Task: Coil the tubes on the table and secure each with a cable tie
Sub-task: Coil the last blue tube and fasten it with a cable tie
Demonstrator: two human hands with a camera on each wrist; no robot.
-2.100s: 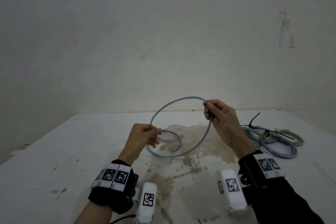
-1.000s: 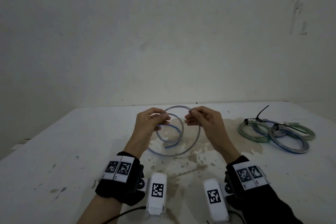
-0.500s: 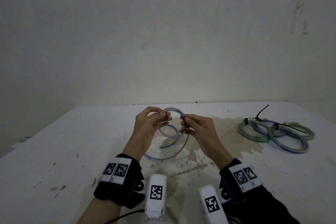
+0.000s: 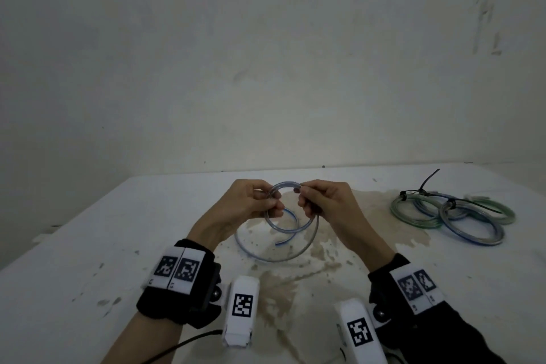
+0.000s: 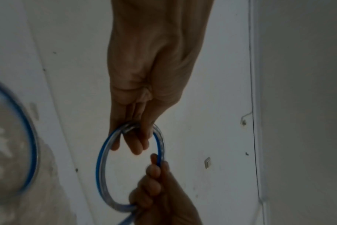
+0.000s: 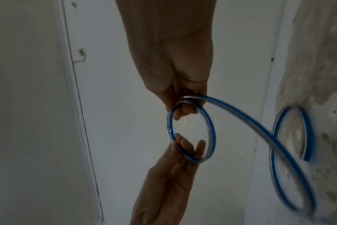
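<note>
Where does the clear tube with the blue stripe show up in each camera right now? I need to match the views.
Head: clear tube with the blue stripe at centre, small loop held between both hands, the rest hanging to the table.
Left wrist: loop at lower centre, left hand above.
Right wrist: loop at centre, tail trailing right, right hand above.
Shared landmark: the brown stain on the table.
</note>
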